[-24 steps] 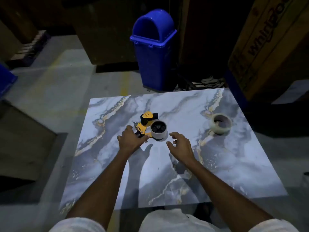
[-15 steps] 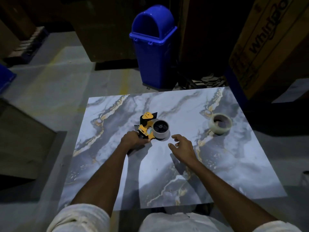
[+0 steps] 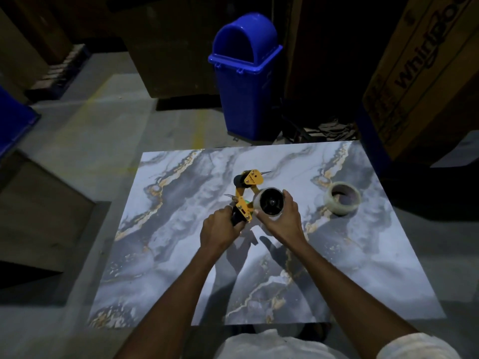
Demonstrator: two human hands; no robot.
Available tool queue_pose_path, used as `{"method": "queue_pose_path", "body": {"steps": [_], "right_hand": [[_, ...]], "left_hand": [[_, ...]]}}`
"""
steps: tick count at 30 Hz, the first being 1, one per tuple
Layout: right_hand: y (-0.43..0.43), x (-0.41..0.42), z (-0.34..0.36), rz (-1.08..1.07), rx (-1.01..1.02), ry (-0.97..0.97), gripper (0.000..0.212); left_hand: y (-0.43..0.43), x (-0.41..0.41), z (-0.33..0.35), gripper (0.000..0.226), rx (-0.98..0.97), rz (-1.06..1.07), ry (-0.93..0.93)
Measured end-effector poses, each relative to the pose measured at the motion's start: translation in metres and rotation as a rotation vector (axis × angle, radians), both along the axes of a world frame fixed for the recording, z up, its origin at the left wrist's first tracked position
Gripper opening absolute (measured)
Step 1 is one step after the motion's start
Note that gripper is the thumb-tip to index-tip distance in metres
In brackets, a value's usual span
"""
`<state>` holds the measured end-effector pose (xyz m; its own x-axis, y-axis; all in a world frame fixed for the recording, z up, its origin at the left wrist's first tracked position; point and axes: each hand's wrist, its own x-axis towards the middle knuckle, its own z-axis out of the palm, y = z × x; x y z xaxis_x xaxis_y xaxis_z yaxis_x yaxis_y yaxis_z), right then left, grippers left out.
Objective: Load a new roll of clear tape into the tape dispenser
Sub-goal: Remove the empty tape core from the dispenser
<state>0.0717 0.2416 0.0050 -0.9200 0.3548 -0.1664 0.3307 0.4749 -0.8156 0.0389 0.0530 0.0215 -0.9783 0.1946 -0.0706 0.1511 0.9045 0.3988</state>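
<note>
Fingers (image 3: 286,196) of the right hand (image 3: 282,224) are curling around the spent roll (image 3: 270,203) on the dispenser (image 3: 246,195), thumb at its near left edge and the other digits wrapping its right side, so the hand is gripping the roll. Its black hub is facing up toward the camera. Left hand (image 3: 219,229) is clenching around the dispenser's dark handle, holding the tool up over the middle of the counter (image 3: 181,255); both hands are throwing shadows on the marble surface beneath. Yellow frame plates are rising from the handle toward the far side, with a thin blade tip sticking out at the far end.

New roll (image 3: 342,198) of clear tape is lying flat on the counter, well apart to the right of the hands, its open core facing up.

Beyond the far edge of the counter a blue bin (image 3: 245,76) is standing on the floor, and a large printed carton (image 3: 420,73) is leaning in at the far right. Light sleeves are showing at the near edge of the view.
</note>
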Motion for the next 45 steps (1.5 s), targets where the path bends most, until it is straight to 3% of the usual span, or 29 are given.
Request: {"method": "queue_pose_path", "body": {"steps": [12, 16, 26, 29, 36, 38, 42, 45], "right_hand": [[0.012, -0.011, 0.009, 0.175, 0.347, 0.013, 0.086], [0.014, -0.018, 0.013, 0.209, 0.409, 0.027, 0.088], [0.02, -0.022, 0.027, 0.34, 0.49, 0.146, 0.07], [0.022, -0.024, 0.029, 0.384, 0.519, 0.18, 0.072], [0.033, -0.033, 0.038, 0.704, 0.635, 0.168, 0.09], [0.03, -0.033, 0.038, 0.61, 0.6, 0.19, 0.084], [0.013, -0.034, 0.037, 0.185, 0.47, 0.155, 0.088], [0.008, -0.034, 0.037, 0.075, 0.44, 0.118, 0.092]], "left_hand": [[-0.003, -0.012, 0.002, 0.077, -0.18, -0.078, 0.086], [0.005, -0.013, 0.007, 0.073, -0.244, -0.058, 0.187], [-0.002, -0.022, 0.015, 0.071, -0.342, -0.112, 0.167], [0.0, -0.023, 0.017, 0.067, -0.372, -0.118, 0.163], [-0.004, -0.028, 0.017, 0.071, -0.401, -0.132, 0.177], [-0.003, -0.031, 0.018, 0.071, -0.396, -0.115, 0.178], [0.008, -0.034, 0.02, 0.07, -0.378, -0.054, 0.19], [0.011, -0.035, 0.019, 0.069, -0.394, -0.037, 0.22]]}}
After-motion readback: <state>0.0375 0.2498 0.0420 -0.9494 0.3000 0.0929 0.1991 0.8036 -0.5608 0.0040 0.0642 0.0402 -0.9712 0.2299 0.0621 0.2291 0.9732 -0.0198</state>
